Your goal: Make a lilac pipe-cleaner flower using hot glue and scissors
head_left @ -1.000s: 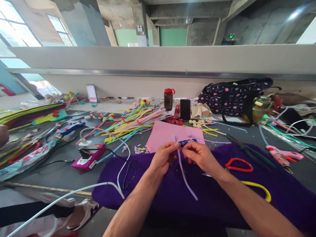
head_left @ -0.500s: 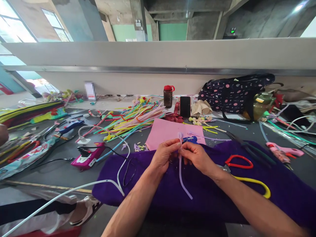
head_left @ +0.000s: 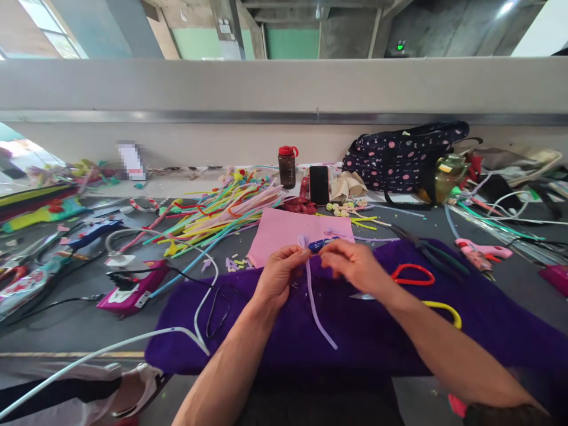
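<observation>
A pale purple pipe cleaner hangs down in front of the purple cloth, its upper end bunched into small loops. My left hand pinches it just below those loops, thumb and fingers closed. Just to the right, my right hand is off the stem, its fingers loosely bent and apart, with nothing visible in them. Close by its fingertips lies a small blue object, partly covered by that hand; its kind is unclear. Beneath is a pink sheet.
Purple cloth covers the near edge. Scissors with red and yellow handles, pliers and a pink glue gun lie right. Left are a magenta power strip and a pipe cleaner bundle. A bottle and phone stand behind.
My right hand has let go of the pipe cleaner and moved slightly right, beside the blue object. My left hand keeps its pinch. The whole view has shifted a little to the right.
</observation>
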Motion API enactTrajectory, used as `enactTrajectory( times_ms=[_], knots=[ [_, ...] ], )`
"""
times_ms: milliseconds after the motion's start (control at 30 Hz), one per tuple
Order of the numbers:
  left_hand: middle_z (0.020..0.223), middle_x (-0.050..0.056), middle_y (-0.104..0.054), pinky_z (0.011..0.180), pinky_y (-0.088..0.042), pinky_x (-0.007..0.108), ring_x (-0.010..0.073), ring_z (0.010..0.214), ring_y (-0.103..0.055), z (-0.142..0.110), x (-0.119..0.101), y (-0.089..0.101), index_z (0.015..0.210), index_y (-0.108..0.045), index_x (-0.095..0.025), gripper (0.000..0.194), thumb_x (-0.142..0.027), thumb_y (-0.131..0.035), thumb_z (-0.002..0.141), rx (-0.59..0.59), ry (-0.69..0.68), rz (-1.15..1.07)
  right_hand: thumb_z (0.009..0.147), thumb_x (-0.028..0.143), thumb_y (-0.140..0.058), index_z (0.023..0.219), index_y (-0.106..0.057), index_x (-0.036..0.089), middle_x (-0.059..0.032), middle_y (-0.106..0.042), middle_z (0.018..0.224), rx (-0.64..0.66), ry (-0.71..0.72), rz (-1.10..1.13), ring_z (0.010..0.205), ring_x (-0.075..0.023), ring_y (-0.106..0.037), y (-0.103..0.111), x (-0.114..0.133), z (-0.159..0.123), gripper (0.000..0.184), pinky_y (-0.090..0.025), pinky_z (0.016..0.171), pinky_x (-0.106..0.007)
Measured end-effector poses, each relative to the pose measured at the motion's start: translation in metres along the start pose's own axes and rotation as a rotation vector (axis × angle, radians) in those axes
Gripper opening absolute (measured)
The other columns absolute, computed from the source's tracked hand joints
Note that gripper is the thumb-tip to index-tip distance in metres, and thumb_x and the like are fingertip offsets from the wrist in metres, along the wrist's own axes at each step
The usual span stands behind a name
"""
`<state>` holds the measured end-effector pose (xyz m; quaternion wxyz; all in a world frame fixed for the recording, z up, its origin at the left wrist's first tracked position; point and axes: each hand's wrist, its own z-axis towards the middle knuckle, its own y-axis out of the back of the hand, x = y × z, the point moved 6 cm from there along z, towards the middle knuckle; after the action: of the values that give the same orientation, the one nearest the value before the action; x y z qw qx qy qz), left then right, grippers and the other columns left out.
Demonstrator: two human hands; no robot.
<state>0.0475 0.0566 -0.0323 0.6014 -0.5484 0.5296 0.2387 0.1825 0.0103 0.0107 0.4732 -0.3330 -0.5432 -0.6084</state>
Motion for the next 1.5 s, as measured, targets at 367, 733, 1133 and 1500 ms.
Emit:
enactTrajectory(
  times_ms=[367,733,1133,1500],
  knots=[
    [0.063,-0.001,-0.059,0.044,-0.033,0.015,0.0033,0.049,-0.047,-0.001,0.001,-0.008,0.064,-0.062,-0.012,0.014,-0.023,-0.071,0.064,0.11,0.045,-0.012,0.08,0.034,-0.054,0.081,-0.061,0.018,-0.0008,-0.062,0.068,-0.253,-0.192,-0.132,0.049,-0.0094,-0.052,0.092,-0.027,-0.056,0.017,-0.037,0.041,-0.019],
    [0.054,-0.001,-0.055,0.039,-0.028,0.017,0.0051,0.043,-0.042,-0.009,0.003,-0.019,0.064,-0.058,-0.013,0.016,-0.028,-0.066,0.068,0.232,0.113,-0.112,0.08,0.028,-0.054,0.075,-0.065,0.017,-0.0007,-0.062,0.064,-0.066,0.099,-0.129,0.049,-0.01,-0.053,0.041,0.03,-0.002,0.016,-0.041,0.046,-0.021],
    [0.048,-0.001,-0.046,0.035,-0.023,0.014,0.0053,0.043,-0.04,-0.006,0.01,-0.019,0.067,-0.057,-0.012,0.013,-0.024,-0.058,0.071,0.273,0.274,-0.22,0.074,0.019,-0.06,0.085,-0.066,0.017,-0.0026,-0.064,0.091,0.203,0.374,-0.084,0.08,-0.0154,-0.059,0.021,0.055,0.054,0.013,-0.045,0.066,-0.025],
    [0.047,-0.002,-0.045,0.034,-0.024,0.014,0.0055,0.041,-0.038,-0.006,0.015,-0.02,0.067,-0.056,-0.013,0.009,-0.022,-0.058,0.069,0.332,0.302,-0.212,0.071,0.013,-0.061,0.087,-0.067,0.02,-0.0038,-0.059,0.106,0.365,0.489,-0.175,0.098,-0.0173,-0.054,0.008,0.046,0.049,0.019,-0.043,0.081,-0.029]
  ],
)
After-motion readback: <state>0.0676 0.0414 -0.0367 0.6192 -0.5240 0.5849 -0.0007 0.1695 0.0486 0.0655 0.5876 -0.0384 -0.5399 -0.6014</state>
